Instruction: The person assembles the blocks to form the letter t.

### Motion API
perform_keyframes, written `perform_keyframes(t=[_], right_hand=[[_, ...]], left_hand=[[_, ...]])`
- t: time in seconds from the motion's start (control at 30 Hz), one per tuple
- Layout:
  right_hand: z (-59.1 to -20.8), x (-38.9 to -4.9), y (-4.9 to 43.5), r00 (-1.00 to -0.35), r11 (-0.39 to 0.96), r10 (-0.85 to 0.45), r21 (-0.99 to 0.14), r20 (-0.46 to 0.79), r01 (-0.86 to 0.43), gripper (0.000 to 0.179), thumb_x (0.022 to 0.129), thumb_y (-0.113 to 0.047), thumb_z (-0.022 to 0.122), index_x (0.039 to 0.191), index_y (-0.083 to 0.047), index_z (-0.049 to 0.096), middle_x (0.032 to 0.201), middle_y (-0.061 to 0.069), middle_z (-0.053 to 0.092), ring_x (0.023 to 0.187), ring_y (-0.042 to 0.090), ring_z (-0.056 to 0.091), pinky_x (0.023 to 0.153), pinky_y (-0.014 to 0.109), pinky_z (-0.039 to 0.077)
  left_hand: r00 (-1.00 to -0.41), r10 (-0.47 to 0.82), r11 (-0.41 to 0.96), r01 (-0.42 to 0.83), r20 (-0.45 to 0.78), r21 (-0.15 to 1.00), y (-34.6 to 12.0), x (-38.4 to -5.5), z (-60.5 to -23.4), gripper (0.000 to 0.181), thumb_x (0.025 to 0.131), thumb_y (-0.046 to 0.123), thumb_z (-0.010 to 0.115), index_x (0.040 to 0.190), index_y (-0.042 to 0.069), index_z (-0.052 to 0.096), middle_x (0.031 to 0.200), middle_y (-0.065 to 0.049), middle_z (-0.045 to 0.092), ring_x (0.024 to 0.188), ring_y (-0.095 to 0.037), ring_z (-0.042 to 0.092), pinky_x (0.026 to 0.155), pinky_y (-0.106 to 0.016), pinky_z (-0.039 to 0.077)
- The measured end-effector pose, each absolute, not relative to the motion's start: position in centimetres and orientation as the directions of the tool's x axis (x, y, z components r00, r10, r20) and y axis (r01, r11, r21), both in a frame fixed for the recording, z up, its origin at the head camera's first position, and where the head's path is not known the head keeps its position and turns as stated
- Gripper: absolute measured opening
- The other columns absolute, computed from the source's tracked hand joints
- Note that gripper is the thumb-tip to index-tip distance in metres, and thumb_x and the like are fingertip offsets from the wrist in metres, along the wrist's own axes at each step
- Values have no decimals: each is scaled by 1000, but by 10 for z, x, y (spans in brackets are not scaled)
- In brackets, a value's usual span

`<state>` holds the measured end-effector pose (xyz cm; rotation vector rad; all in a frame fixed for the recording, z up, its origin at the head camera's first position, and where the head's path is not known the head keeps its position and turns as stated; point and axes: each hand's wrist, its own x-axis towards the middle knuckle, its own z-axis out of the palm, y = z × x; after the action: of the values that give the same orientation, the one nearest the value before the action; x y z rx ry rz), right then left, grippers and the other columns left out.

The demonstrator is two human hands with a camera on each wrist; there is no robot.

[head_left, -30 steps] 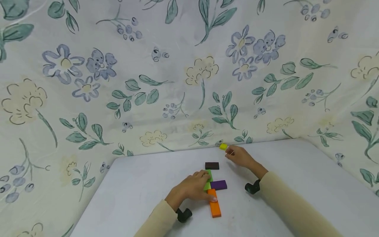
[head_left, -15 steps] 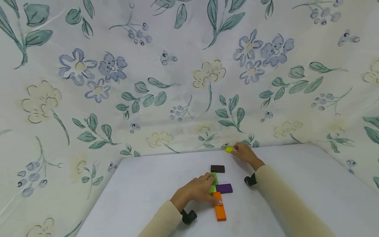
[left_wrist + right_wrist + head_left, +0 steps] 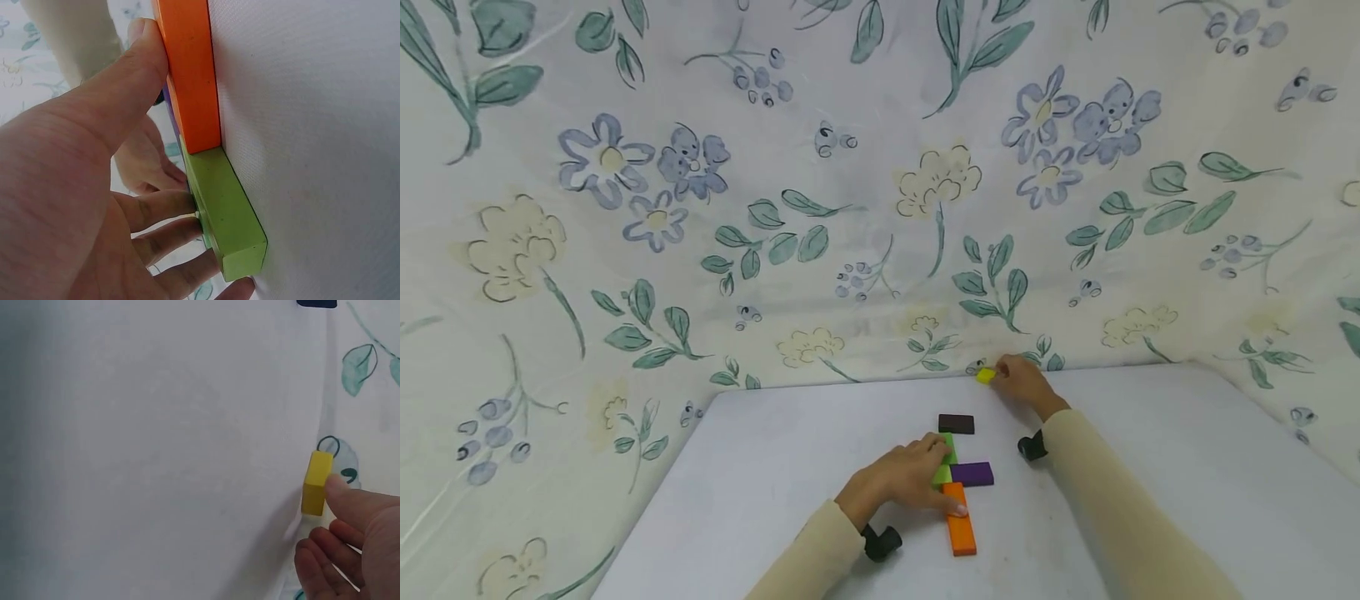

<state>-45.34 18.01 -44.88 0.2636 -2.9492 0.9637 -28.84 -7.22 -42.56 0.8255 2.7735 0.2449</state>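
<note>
My left hand point(image 3: 898, 475) rests over the blocks in the middle of the table. Its thumb touches the top of an orange block point(image 3: 961, 533), while the other fingers spread over light green blocks point(image 3: 225, 206). A purple block point(image 3: 972, 474) sticks out to the right of the green ones, and a dark brown block point(image 3: 956, 424) lies just beyond them. Near the far table edge my right hand point(image 3: 1026, 385) pinches a small yellow block point(image 3: 317, 482) between thumb and fingers. The left hand partly hides the green blocks in the head view.
The white table point(image 3: 790, 433) ends at the back against a hanging floral cloth point(image 3: 865, 208). Black wrist cameras, such as the left one point(image 3: 883, 543), sit below each hand near the sleeves.
The head view has shifted a little. My right hand and forearm have swung further toward the back edge, turning the yellow block. The left hand stays on the blocks.
</note>
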Motion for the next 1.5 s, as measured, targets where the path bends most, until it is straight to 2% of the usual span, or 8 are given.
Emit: perform_keyframes(t=[0.27, 0.5, 0.87, 1.17, 1.4, 1.5], right_hand=[[-450, -457, 182, -981, 798, -173, -571, 91, -194, 33, 97, -19, 65, 121, 3, 62, 117, 19, 64, 104, 31, 57, 98, 47, 50], [-451, -464, 181, -979, 800, -176, -565, 101, -202, 31, 95, -20, 68, 117, 2, 65, 112, 17, 64, 99, 29, 56, 92, 43, 51], [-452, -458, 182, -987, 796, -151, -584, 62, -159, 28, 96, -16, 67, 116, 3, 67, 114, 17, 66, 102, 29, 59, 97, 46, 51], [-452, -459, 182, -985, 787, -164, -594, 55, -164, 27, 96, -16, 66, 114, 3, 65, 112, 18, 65, 99, 30, 59, 92, 45, 52], [-449, -458, 176, -986, 778, -155, -607, 68, -164, 28, 96, -19, 67, 115, 2, 64, 109, 16, 64, 93, 26, 58, 82, 36, 54], [-446, -450, 179, -987, 773, -146, -615, 68, -157, 30, 96, -20, 67, 116, 2, 63, 110, 17, 64, 92, 27, 58, 83, 36, 55]], left_hand=[[-810, 560, 824, 523, -176, 216, -68, -290, -424, 92, 80, 74, 65, 148, 16, 43, 157, -3, 37, 137, -22, 48, 114, -45, 43], [-819, 544, 835, 506, -181, 218, -68, -292, -425, 94, 79, 73, 67, 149, 16, 42, 157, -2, 37, 135, -21, 48, 114, -45, 43], [-815, 547, 835, 512, -191, 204, -63, -289, -425, 94, 79, 74, 66, 148, 14, 44, 158, -4, 37, 140, -22, 46, 116, -45, 40], [-816, 547, 835, 515, -187, 194, -66, -290, -428, 92, 79, 74, 65, 147, 15, 45, 157, -3, 39, 138, -22, 47, 115, -44, 42], [-822, 539, 840, 508, -186, 188, -70, -290, -428, 92, 79, 74, 66, 148, 15, 44, 157, -3, 38, 137, -21, 47, 114, -43, 43], [-818, 545, 836, 514, -185, 192, -69, -292, -431, 94, 79, 75, 65, 148, 15, 43, 157, -2, 38, 137, -21, 47, 114, -42, 43]])
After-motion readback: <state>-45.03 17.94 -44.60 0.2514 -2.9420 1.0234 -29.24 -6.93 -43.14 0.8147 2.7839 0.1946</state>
